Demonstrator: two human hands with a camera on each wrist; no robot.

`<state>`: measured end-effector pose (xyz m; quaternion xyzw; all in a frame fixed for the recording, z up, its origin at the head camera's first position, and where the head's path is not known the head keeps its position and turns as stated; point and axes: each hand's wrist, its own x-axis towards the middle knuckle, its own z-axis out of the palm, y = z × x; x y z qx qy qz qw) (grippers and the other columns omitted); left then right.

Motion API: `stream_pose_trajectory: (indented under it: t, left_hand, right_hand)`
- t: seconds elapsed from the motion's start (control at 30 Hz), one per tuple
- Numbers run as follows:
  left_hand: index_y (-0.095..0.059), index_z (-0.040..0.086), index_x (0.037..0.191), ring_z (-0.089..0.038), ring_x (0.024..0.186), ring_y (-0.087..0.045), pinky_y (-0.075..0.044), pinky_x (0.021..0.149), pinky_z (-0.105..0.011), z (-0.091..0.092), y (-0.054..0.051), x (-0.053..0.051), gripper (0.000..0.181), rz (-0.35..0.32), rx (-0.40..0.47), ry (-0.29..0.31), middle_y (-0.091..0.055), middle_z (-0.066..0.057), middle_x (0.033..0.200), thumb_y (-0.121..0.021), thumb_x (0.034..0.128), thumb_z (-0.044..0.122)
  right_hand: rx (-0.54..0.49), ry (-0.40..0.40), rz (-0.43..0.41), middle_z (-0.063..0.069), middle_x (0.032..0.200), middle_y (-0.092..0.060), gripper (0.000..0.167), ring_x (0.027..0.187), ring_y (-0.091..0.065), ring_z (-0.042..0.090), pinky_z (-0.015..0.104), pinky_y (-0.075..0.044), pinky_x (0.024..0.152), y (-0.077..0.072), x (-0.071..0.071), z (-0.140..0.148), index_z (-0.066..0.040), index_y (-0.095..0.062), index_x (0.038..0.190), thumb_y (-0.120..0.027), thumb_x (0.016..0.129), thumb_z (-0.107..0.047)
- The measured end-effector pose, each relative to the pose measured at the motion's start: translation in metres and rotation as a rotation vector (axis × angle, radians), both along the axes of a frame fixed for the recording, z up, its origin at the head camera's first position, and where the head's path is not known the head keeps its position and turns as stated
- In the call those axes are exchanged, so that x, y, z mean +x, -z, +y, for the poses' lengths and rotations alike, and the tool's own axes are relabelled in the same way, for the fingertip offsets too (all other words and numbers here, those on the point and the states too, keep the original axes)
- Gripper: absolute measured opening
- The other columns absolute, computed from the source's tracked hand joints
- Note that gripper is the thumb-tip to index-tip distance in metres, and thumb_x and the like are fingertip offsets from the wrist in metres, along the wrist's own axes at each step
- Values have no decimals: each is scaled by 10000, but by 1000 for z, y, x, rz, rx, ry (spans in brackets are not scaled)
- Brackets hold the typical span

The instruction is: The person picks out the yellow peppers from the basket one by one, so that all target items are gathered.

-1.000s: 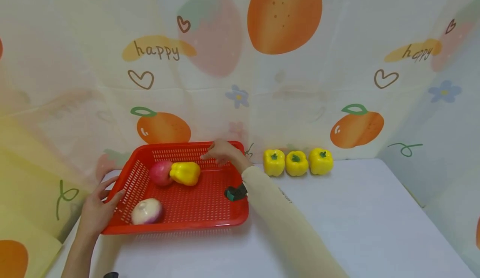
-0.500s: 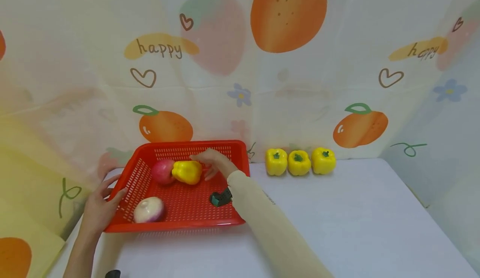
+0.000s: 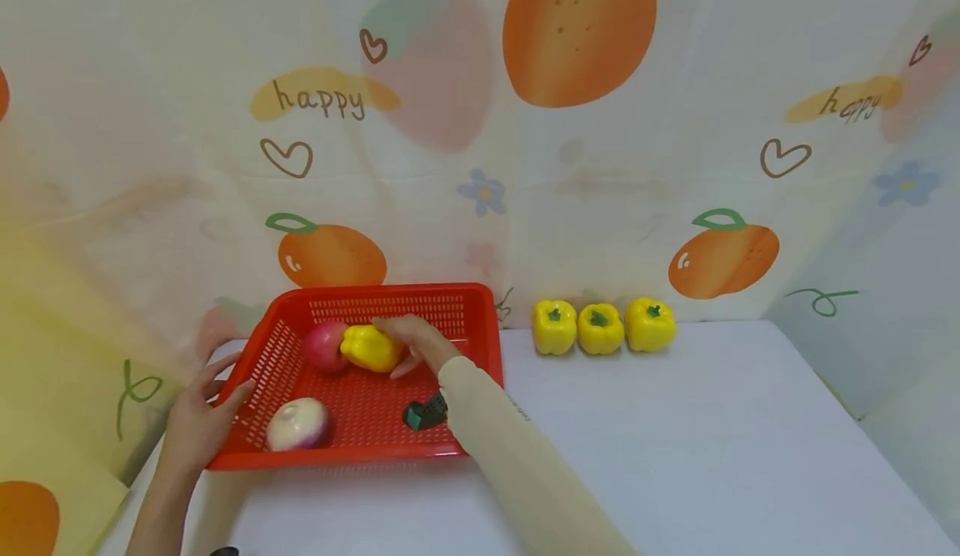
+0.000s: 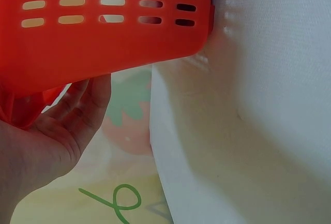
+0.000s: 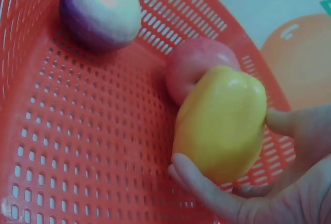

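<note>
A red plastic basket has its left rim gripped by my left hand, thumb over the rim and fingers outside; the left wrist view shows the fingers partly hidden behind the basket wall. Inside the basket, my right hand holds a yellow bell pepper between thumb and fingers at its right end. The pepper lies against a pinkish-red apple in the basket's back left. A white and purple onion sits in the front left corner.
Three more yellow bell peppers stand in a row right of the basket: a left one, a middle one and a right one. The white table meets a fruit-printed cloth behind. A small black device is on my right wrist.
My right hand has moved left and down from the basket's back right rim to the yellow bell pepper and taken hold of it. The left hand keeps its grip on the rim.
</note>
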<state>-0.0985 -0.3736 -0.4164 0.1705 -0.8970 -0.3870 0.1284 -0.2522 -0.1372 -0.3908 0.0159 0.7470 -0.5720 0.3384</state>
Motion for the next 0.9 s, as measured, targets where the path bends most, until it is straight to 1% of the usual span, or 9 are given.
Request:
stream_pose_trajectory:
  t: [0.1,0.17,0.3,0.4,0.5,0.63,0.73,0.9]
  left_hand:
    - [-440,55,1453,-192,741,-603,-510,557,-235,-2,1,1,521,2,10,-9,-595,-322,1108,-576,993,259]
    - [-436,62,1457,-184,737,-598,-513,558,-235,-2,1,1,528,-4,18,-13,-593,-320,1112,-578,993,268]
    - [-425,61,1465,-208,755,-601,-515,560,-233,-3,2,2,537,-14,22,-13,-586,-324,1121,-574,995,274]
    - [-434,53,1458,-195,742,-605,-516,561,-232,-3,2,2,529,-3,18,-10,-595,-321,1103,-578,994,262]
    - [-445,49,1450,-178,729,-605,-513,558,-231,-2,2,2,520,7,10,-10,-605,-320,1087,-585,990,249]
    - [-443,47,1451,-208,752,-614,-512,557,-234,-1,2,2,525,0,7,-8,-602,-327,1097,-586,989,251]
    - [-429,54,1462,-243,778,-615,-512,560,-235,-1,1,2,537,-16,12,-12,-589,-332,1117,-576,993,271]
    - [-407,72,1480,-250,800,-607,-517,574,-233,-3,0,2,554,-45,24,-26,-574,-328,1155,-562,998,298]
  right_hand:
    - [21,-23,33,108,1022,-518,434,972,-568,313,471,-538,848,2,3,-3,-29,-583,1193,-654,929,-367]
    - [35,-46,46,93,1012,-526,427,948,-576,303,469,-538,849,3,4,-5,-36,-592,1159,-700,891,-350]
    - [28,-97,23,89,987,-531,407,946,-584,314,471,-539,851,7,4,-7,-36,-590,1119,-748,849,-296]
    - [28,-94,25,96,959,-541,403,947,-593,324,472,-538,853,10,4,-9,-29,-593,1102,-745,857,-311]
    - [30,-55,48,98,933,-556,422,934,-609,321,477,-532,871,12,6,-11,-9,-597,1111,-723,880,-339]
    - [27,-6,76,99,926,-552,465,912,-615,305,486,-517,901,13,11,-13,14,-558,1156,-736,881,-316]
    - [48,-16,89,91,931,-556,460,908,-602,291,475,-512,914,11,14,-14,10,-575,1134,-772,851,-294]
    - [83,-40,104,69,928,-579,349,881,-582,262,455,-514,913,6,15,-16,-18,-638,1025,-800,814,-243]
